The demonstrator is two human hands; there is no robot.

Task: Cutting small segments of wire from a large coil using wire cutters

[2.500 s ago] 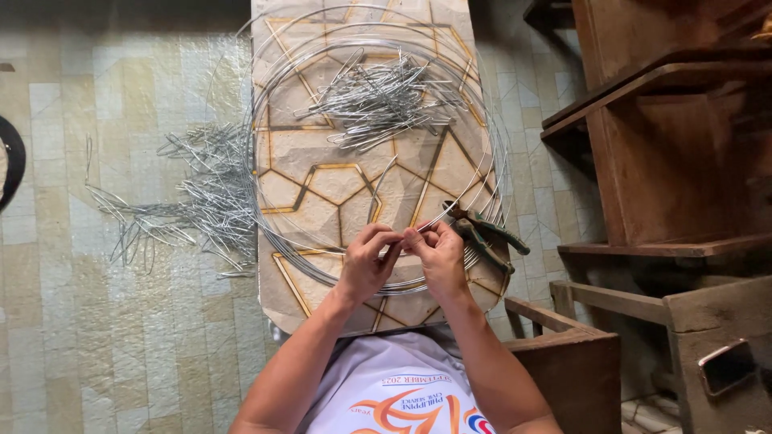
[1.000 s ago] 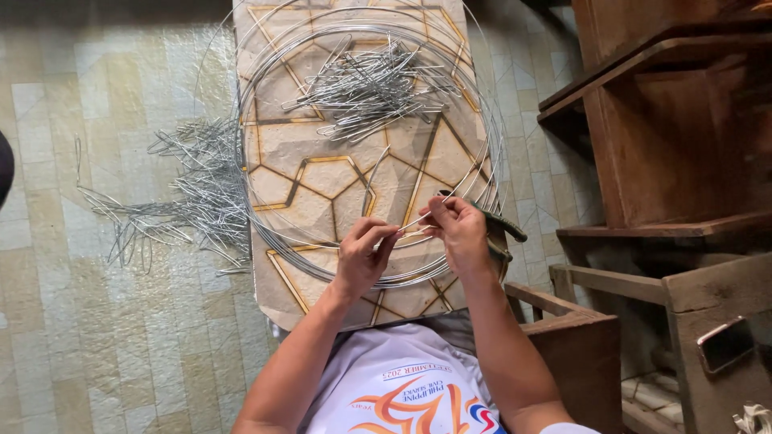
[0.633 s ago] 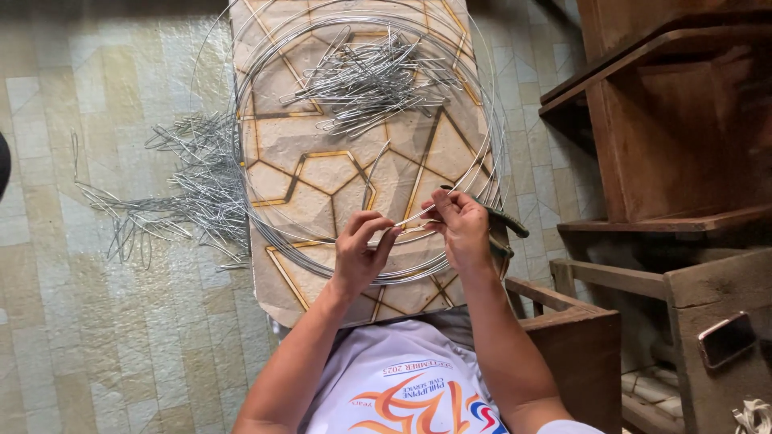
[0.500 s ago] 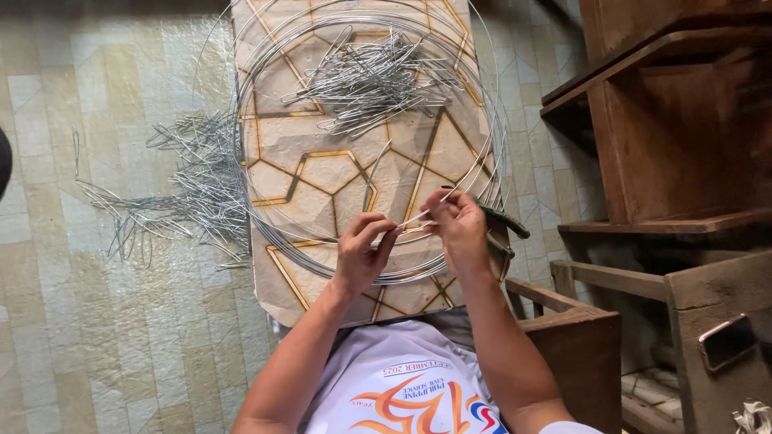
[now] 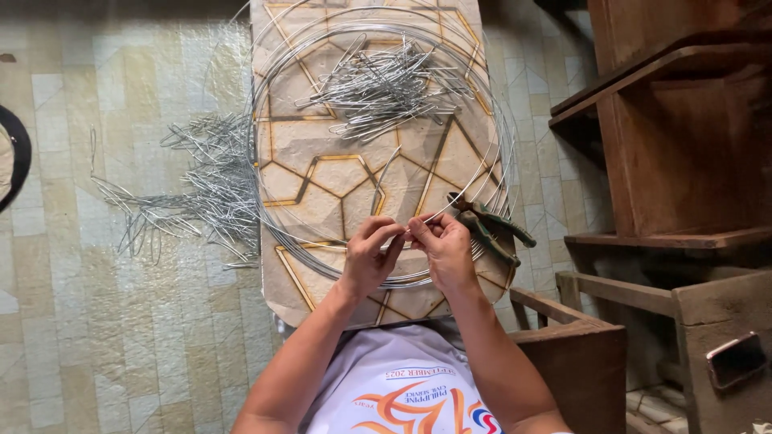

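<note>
Wire coil [image 5: 322, 249] on the counter [image 5: 322, 173], near edge pinched between left hand [image 5: 368, 255] and right hand [image 5: 444, 247], fingertips almost touching. Pliers [image 5: 490, 229] just beside right hand; bent wire pieces [image 5: 386, 84] heaped inside coil.

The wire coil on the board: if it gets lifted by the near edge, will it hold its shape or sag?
The wire coil is many thin loose loops, so it would likely sag and spring apart. It looks light for its spread. Both hands, left hand and right hand, pinch its near edge, and loops could snag the pliers beside them.
</note>
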